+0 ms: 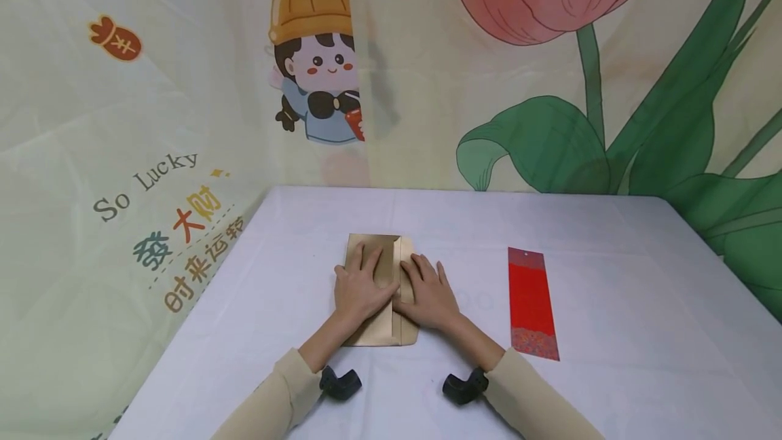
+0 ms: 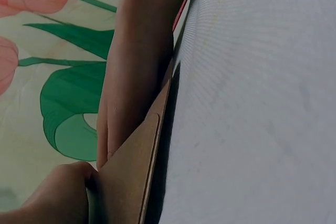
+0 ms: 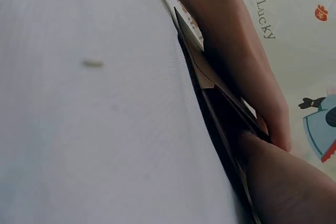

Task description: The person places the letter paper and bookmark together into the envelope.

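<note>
A gold-brown paper envelope (image 1: 377, 333) lies on the white table, its opening and flap (image 1: 408, 336) toward the right. My left hand (image 1: 358, 290) rests on its front with fingers spread, the thumb reaching to the opening's edge. On the flap side, my right hand (image 1: 432, 296) lies with fingers extended over the flap and its thumb at the opening. In the right wrist view, the envelope's upper layer (image 3: 229, 98) stands apart from the lower one, with the right thumb (image 3: 262, 156) at the gap. The left wrist view shows the envelope's edge (image 2: 139, 166) close over the table.
To the right lies a red paper strip (image 1: 530, 297) with patterned ends and a small hole at the top. A white cloth covers the table (image 1: 263, 290). Behind it hangs a printed backdrop (image 1: 415, 121). Black wrist devices (image 1: 341, 384) sit at both sleeves.
</note>
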The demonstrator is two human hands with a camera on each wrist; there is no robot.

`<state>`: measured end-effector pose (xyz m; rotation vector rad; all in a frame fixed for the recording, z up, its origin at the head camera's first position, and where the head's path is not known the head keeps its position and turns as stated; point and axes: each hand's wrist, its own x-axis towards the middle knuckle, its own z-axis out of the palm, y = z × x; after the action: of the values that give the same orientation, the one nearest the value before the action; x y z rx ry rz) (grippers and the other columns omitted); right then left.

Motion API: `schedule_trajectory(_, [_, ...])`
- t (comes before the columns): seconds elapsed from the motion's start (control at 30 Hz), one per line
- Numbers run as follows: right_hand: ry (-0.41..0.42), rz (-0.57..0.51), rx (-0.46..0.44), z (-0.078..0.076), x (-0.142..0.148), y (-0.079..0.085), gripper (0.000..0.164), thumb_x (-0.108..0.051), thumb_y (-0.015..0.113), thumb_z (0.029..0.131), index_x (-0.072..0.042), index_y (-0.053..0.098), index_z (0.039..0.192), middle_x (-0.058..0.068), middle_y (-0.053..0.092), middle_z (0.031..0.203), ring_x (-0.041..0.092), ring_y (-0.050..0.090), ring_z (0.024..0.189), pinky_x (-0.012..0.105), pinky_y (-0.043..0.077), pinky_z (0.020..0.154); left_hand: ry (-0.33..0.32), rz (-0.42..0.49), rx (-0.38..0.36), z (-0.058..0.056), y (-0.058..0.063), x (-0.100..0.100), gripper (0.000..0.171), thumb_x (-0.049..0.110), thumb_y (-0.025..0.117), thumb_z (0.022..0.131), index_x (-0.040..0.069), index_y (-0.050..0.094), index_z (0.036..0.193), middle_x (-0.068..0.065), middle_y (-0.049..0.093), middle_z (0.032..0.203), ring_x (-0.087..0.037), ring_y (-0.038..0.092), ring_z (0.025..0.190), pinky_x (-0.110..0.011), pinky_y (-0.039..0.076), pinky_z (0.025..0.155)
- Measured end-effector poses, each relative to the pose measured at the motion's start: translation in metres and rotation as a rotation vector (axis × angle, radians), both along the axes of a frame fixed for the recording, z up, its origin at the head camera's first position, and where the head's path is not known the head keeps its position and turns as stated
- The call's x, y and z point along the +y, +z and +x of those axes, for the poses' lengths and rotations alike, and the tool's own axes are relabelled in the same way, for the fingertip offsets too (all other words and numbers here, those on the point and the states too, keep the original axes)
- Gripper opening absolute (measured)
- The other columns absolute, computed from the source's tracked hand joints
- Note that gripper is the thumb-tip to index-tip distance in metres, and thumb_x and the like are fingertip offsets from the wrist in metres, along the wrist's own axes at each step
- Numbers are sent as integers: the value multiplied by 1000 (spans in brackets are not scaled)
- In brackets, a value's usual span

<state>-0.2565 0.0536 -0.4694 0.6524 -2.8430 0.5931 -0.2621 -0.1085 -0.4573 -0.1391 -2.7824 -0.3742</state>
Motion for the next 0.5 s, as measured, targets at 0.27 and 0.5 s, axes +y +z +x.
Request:
schedule_trajectory(0.27, [18, -93, -36, 7, 16, 11, 74, -49, 57, 78, -8, 36, 137, 16, 27, 142, 28, 21, 133, 53, 13, 104, 1, 32, 24, 0, -1, 0, 77, 57, 55, 64, 21, 48, 131, -14, 34, 140, -42, 48, 97, -43, 34, 70])
schedule_trajectory(0.5, [-315, -219, 132, 36, 120, 32, 59, -21, 68, 75, 2, 47, 125, 26, 43, 125, 40, 37, 117, 63, 20, 96, 9, 78, 7, 0, -2, 1, 75, 55, 55, 64, 22, 47, 131, -12, 32, 141, -42, 47, 89, -42, 34, 67])
